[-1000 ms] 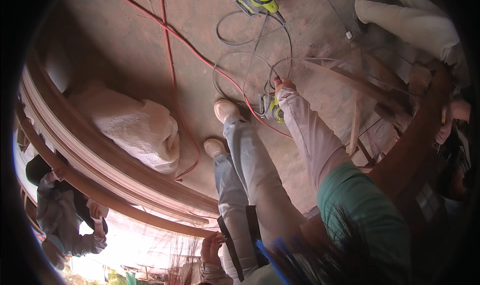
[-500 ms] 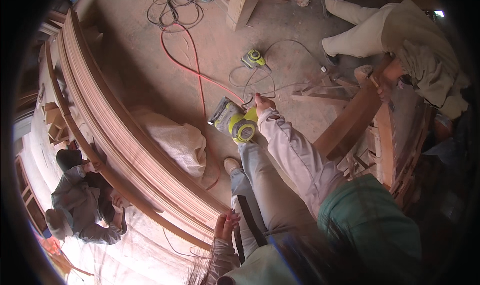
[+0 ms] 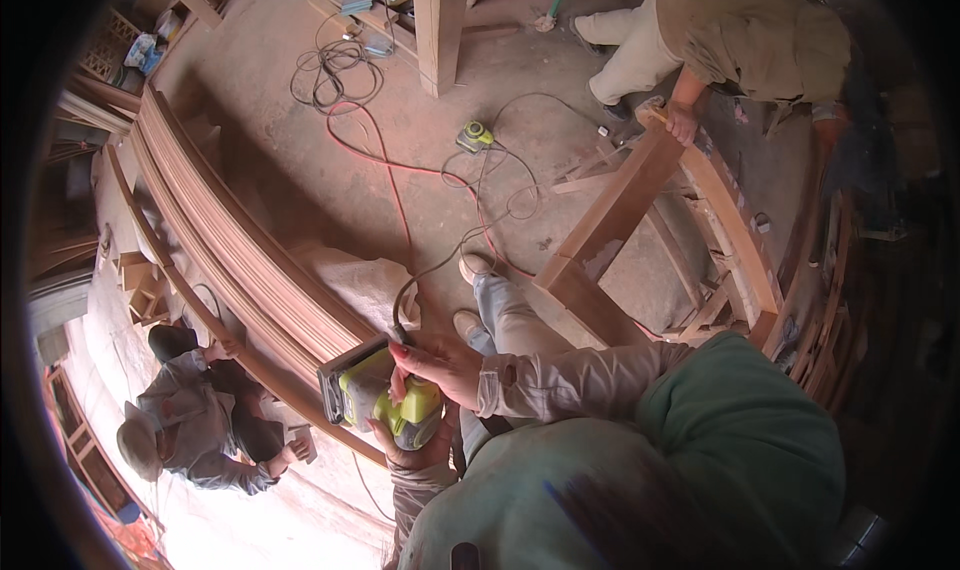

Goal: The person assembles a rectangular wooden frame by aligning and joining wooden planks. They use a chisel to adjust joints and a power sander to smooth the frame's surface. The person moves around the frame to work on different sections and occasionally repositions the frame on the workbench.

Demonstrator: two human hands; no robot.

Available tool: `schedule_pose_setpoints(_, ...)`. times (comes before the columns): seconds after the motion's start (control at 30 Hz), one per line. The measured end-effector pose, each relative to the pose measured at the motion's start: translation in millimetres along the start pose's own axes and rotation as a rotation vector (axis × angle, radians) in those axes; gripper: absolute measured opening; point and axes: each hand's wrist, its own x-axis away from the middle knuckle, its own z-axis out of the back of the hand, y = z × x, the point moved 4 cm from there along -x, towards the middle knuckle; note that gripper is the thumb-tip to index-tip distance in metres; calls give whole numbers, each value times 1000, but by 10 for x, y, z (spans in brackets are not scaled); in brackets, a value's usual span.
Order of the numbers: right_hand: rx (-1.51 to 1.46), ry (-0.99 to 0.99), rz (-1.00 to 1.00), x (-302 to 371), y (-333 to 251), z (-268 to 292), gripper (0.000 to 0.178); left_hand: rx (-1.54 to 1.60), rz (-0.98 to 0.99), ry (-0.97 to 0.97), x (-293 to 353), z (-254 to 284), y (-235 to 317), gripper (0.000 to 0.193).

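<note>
A yellow-green and grey power sander (image 3: 362, 382) is held up in front of my body, its flat dark pad turned to the left. My right hand (image 3: 452, 370) is closed on its far side, near where the dark cord (image 3: 408, 292) comes out. Below it, my left hand (image 3: 425, 454) wraps round the rounded green housing. A scrap of pinkish material lies by the right fingers; I cannot tell what it is. Just beyond the sander runs a long stack of wooden mouldings (image 3: 240, 255), with a narrow wooden strip (image 3: 190, 275) beside it.
A second green sander (image 3: 475, 136) rests on the floor among a red cord (image 3: 372, 135) and coiled black cable (image 3: 335, 75). One co-worker (image 3: 200, 410) sits at left; another (image 3: 750, 35) grips a wooden frame (image 3: 610, 220) at right. A pale sack (image 3: 365, 288) lies by the mouldings.
The sander has come up and left from over my leg, its pad turning further left. My left hand, earlier apart from it, now holds it too. The view has shifted.
</note>
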Motion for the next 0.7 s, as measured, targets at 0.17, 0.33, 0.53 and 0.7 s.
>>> schedule_pose_setpoints(0.17, -338, -1, -54, 166, -378, -159, 23, -24, -292, -36, 283, 71, 330, 75)
schedule_pose_setpoints(0.33, -709, 195, 156, -170, -1140, 675, 21, -45, -544, 54, 972, 536, 1136, 69)
schedule_pose_setpoints(0.53, -593, 467, 202, -28, -1677, 2091, 26, -23, -967, 443, 1978, 1266, 1710, 56)
schedule_pose_setpoints(0.7, -621, 785, 228, 112, -1821, 2757, 26, 12, -1287, 864, 2681, 1200, 1697, 48)
